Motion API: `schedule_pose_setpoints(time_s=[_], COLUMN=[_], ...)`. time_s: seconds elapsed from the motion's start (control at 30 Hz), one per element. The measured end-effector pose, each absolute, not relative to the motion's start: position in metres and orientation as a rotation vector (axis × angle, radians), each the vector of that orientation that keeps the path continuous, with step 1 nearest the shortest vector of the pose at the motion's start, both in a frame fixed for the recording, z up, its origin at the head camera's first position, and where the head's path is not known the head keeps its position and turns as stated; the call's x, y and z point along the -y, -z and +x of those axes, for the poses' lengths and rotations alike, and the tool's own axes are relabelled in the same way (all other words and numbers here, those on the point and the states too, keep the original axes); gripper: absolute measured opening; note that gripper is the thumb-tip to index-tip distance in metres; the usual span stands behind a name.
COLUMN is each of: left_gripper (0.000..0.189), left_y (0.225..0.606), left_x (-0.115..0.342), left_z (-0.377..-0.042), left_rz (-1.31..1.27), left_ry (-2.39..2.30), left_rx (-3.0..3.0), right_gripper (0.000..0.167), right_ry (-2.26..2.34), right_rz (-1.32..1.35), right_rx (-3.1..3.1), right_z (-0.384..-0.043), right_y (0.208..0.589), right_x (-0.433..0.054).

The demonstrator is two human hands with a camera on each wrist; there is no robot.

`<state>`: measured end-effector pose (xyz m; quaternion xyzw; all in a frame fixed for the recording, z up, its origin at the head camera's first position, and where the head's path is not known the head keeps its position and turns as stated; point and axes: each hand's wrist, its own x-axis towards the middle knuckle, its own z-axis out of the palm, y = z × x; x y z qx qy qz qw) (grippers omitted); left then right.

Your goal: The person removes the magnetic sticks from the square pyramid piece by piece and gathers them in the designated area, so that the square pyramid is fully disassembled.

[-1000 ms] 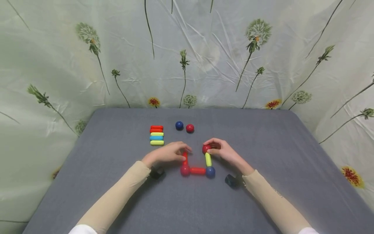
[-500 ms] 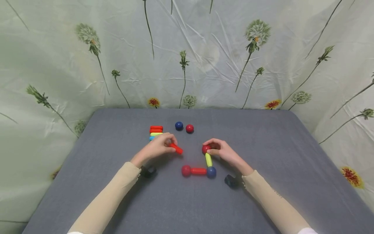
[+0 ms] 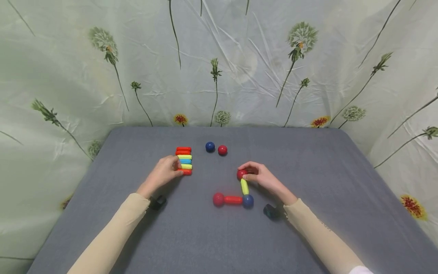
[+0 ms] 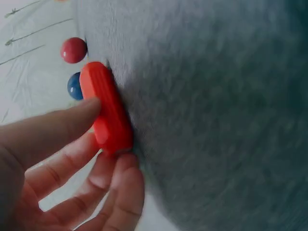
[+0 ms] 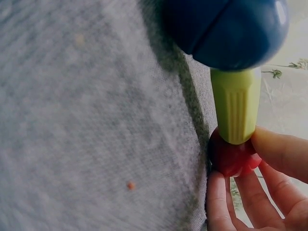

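In the head view my left hand (image 3: 161, 174) is at the near end of a row of short coloured rods. Its thumb and fingers pinch a red rod (image 4: 107, 108), which lies beside a yellow-green rod (image 3: 186, 166). My right hand (image 3: 262, 177) grips a red ball (image 5: 230, 153) from its far side. That ball joins a yellow-green rod (image 5: 236, 103), whose other end meets a blue ball (image 5: 231, 31). From the blue ball another red rod (image 3: 233, 200) runs left to a second red ball (image 3: 218, 199), making an L-like chain on the cloth.
Beyond the chain, a loose blue ball (image 3: 210, 147) and a loose red ball (image 3: 222, 150) lie side by side. The row also has a blue rod (image 3: 185, 161) and more red and yellow-green ones. Grey cloth (image 3: 219, 243) covers the table; a flowered curtain (image 3: 239, 64) hangs behind.
My left hand has lifted a red rod off the left red ball and carried it left to the row of rods. The right hand has stayed on its red ball.
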<state>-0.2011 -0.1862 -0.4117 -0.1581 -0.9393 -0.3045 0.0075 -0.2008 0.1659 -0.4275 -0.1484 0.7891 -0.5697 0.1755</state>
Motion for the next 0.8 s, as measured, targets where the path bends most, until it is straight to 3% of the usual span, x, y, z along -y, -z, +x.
schedule_pose_setpoints(time_s=[0.13,0.43,0.6,0.8], left_gripper=[0.02,0.037,0.031,0.024], left_y=[0.41,0.404,0.408,0.41], left_x=[0.183,0.12,0.095,0.095], left_z=[-0.202,-0.177,-0.17,-0.177], left_rz=[-0.573,-1.425,-1.549,-1.575], left_ry=[0.945,1.181,0.892,0.907], left_rx=[2.93,3.035,3.032,2.962], right_gripper=[0.029,0.029,0.029,0.029], right_ry=[1.605,1.596,1.596,1.598], right_rz=[-0.403,-0.395,-0.418,-0.425], right_rx=[-2.244,-2.258,-2.259,-2.254], right_z=[-0.201,-0.2,-0.201,-0.2], right_y=[0.429,0.428,0.428,0.427], right_x=[-0.165,-0.165,-0.166,-0.166])
